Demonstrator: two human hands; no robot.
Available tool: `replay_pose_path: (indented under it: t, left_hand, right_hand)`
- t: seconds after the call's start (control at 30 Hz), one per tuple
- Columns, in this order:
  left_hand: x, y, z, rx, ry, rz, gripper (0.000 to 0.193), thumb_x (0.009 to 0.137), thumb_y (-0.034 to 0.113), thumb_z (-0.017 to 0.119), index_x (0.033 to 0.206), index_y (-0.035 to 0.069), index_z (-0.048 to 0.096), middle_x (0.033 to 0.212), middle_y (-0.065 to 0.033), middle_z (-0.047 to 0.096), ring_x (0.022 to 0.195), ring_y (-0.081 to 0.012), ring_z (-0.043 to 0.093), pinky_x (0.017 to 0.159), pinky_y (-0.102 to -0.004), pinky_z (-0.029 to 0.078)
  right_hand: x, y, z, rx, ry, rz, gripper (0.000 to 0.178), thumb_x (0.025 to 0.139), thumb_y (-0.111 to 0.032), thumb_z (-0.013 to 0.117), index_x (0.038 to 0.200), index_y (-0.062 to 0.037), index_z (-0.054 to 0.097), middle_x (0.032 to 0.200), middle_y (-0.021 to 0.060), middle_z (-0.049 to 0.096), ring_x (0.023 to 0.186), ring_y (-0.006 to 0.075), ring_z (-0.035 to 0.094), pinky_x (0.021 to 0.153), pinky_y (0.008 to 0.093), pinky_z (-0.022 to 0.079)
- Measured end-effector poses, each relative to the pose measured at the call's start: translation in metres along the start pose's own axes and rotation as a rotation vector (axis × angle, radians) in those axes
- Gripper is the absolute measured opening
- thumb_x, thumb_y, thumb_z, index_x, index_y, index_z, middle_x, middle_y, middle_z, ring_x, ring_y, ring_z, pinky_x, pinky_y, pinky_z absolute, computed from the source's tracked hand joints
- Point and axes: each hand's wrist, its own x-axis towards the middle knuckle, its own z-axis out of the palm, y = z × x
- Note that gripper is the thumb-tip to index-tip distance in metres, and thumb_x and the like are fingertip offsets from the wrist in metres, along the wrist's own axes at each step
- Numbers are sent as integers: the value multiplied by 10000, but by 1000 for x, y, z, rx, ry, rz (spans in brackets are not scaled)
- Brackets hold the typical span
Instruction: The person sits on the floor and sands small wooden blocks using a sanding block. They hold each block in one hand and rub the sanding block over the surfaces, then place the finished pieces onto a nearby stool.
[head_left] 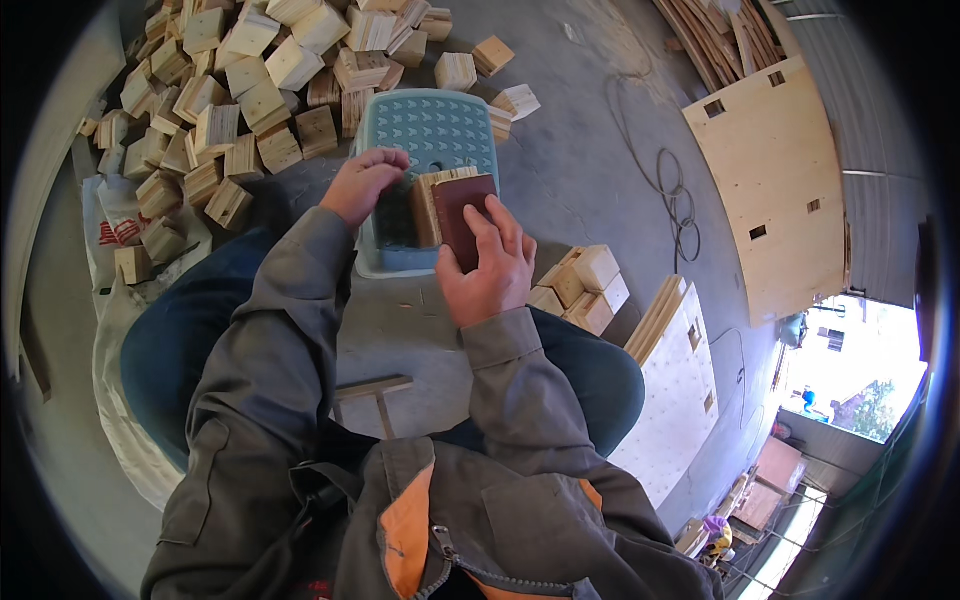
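Layered plywood block (428,205) stood on edge on teal plastic stool (432,130) (perforated top). Block steadied by left hand (362,183), fingers curled against its side. Dark brown sandpaper pad (462,217) pressed flat onto block, gripped by right hand (492,268). Rough-cut wooden blocks (225,90) heaped behind on concrete floor (580,160).

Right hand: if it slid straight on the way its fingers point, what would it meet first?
The right hand presses a reddish-brown sanding sheet onto a wooden block. Its fingers point up-picture, so it would likely cross the teal plastic stool, then reach the loose wooden blocks; depth is unclear.
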Motion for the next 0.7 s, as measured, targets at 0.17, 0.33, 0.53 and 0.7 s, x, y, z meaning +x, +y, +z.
replay_pose_path:
  t: [0.17, 0.33, 0.53, 0.7]
  left_hand:
    - [-31, -14, 22, 318, -127, 161, 1017, 717, 85, 853, 1631, -6, 417, 1547, -201, 569, 1499, -327, 509, 1235, -418, 422]
    - [-49, -27, 53, 718, 61, 515, 1272, 637, 244, 1006, 1664, -7, 299, 1557, -292, 519, 1472, -434, 513, 1237, -457, 427]
    - [-48, -32, 74, 688, 223, 485, 1056, 679, 304, 1013, 1520, 20, 440, 1433, -249, 609, 1329, -442, 616, 1101, -483, 533]
    - [-51, -20, 76, 639, 240, 473, 990, 680, 330, 1018, 1476, 36, 508, 1347, -237, 665, 1196, -442, 696, 1017, -490, 581]
  right_hand:
    - [-1, 1, 3, -1, 29, 22, 602, 757, -152, 872, 1343, -161, 736, 1521, 82, 613, 1237, 373, 612, 1077, 511, 492]
    - [0, 1, 3, 1, 3, 23, 612, 758, -156, 879, 1352, -152, 731, 1524, 96, 609, 1253, 373, 611, 1089, 506, 490]
    - [0, 2, -4, -8, -47, -9, 612, 759, -163, 880, 1352, -133, 733, 1534, 106, 601, 1240, 384, 618, 1083, 503, 492]
    - [-24, 4, -19, 16, -99, -88, 626, 767, -173, 885, 1365, -102, 716, 1520, 159, 611, 1241, 387, 648, 1083, 499, 484]
